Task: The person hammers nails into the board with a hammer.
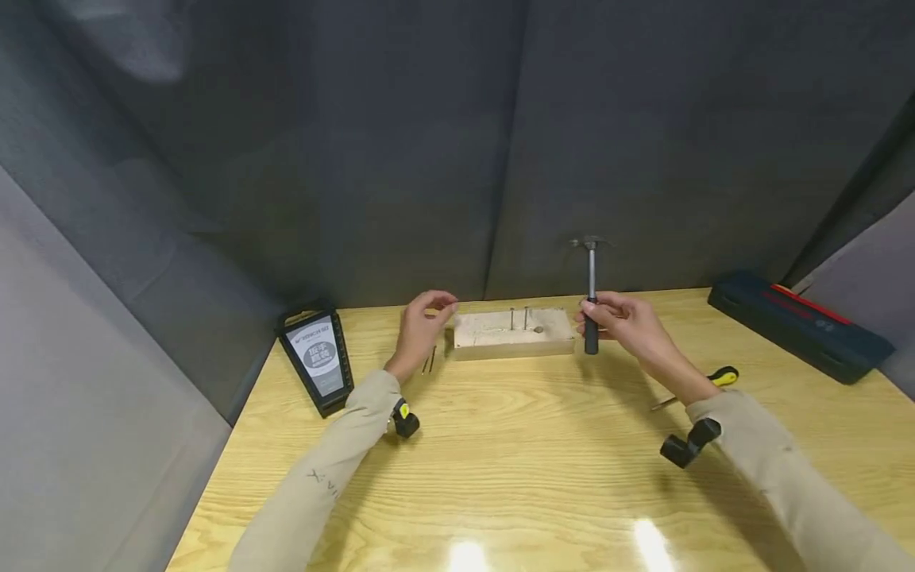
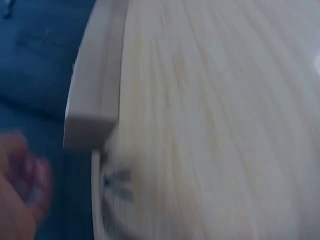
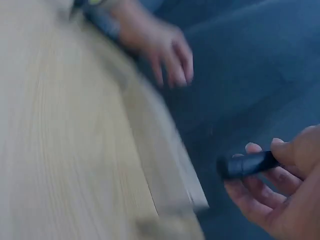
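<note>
Pale wood grain covered the surface (image 1: 515, 461), whose left edge ran just outside the left forearm. Beyond that arm, near that edge, a black wrench-set holder (image 1: 317, 359) leaned. The left hand (image 1: 422, 327) hovered with fingers loosely curled and held nothing; loose nails (image 1: 430, 359) lay just under it. Right of its fingertips, between both hands, sat a wooden block (image 1: 513, 332) close to the far edge, with two nails (image 1: 519, 318) standing upright in its top. The right hand (image 1: 623, 319) gripped the black handle of a hammer (image 1: 591, 294), held upright just off the block's right end, its head raised above. A yellow-handled screwdriver (image 1: 704, 383) lay right of that wrist, and a dark blue case (image 1: 799, 324) rested well apart at the far right corner. Bare surface lay open toward the person.
</note>
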Tool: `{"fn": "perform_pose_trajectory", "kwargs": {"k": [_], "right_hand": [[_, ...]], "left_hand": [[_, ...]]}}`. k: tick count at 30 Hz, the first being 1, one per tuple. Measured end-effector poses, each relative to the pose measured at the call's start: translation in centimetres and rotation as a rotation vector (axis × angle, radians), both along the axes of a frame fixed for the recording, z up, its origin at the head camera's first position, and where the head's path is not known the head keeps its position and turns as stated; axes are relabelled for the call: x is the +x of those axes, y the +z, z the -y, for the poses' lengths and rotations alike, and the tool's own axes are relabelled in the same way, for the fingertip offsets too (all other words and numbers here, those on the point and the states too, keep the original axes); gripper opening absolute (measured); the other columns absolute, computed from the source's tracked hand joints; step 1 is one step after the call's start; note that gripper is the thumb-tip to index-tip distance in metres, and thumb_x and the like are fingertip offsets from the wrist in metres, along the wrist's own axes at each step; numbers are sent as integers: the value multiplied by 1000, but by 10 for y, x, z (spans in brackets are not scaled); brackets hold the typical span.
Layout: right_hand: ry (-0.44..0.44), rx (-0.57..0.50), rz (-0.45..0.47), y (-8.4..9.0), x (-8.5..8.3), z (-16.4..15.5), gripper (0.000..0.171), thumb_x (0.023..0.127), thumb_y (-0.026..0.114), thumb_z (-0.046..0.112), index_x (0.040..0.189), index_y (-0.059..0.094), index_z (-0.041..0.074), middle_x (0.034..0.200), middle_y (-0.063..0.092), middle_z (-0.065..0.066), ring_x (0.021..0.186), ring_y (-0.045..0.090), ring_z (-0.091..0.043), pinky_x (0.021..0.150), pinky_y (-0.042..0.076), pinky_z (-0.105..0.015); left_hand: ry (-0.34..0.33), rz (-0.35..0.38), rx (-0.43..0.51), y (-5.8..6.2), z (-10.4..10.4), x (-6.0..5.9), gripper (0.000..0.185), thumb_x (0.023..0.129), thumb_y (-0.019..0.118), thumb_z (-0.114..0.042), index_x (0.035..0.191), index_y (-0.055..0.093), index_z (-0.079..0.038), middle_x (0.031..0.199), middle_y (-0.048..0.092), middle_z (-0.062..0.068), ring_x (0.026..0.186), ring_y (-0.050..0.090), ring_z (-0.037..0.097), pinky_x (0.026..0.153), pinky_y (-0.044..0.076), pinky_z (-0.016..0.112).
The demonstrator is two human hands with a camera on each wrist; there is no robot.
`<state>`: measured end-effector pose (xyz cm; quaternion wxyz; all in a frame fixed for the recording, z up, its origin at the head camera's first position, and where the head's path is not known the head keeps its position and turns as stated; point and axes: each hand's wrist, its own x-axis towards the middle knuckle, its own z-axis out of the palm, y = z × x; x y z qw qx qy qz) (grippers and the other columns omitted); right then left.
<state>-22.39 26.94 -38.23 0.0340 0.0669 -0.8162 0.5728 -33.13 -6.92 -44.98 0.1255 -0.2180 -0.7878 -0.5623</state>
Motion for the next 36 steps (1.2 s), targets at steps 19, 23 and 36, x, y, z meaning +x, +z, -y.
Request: {"fn": "perform_pose_trajectory", "kwargs": {"k": [19, 23, 36], "right_hand": [[-172, 493, -500, -23, -7, 7, 17, 103, 65, 2, 110, 74, -11, 84, 70, -18, 59, 49, -15, 47, 37, -23], [-147, 505, -503, -20, -3, 12, 18, 102, 65, 1, 112, 73, -12, 86, 71, -20, 60, 50, -16, 47, 37, -24], [-111, 534, -532, -27, 3, 24, 17, 102, 68, 4, 111, 75, -8, 83, 69, -13, 61, 48, -13, 51, 38, -23]], "left_hand": [[194, 256, -540, 2, 47, 29, 15, 90, 84, -18, 88, 78, -5, 84, 77, 7, 80, 70, 23, 82, 56, 42], [180, 268, -586, 4, 48, 27, 23, 92, 80, -12, 71, 72, -6, 71, 72, 4, 63, 61, 17, 70, 54, 36], [-42, 634, -554, 40, 51, 17, 26, 96, 61, -3, 73, 67, 7, 55, 55, 6, 48, 43, 13, 53, 42, 27]]}}
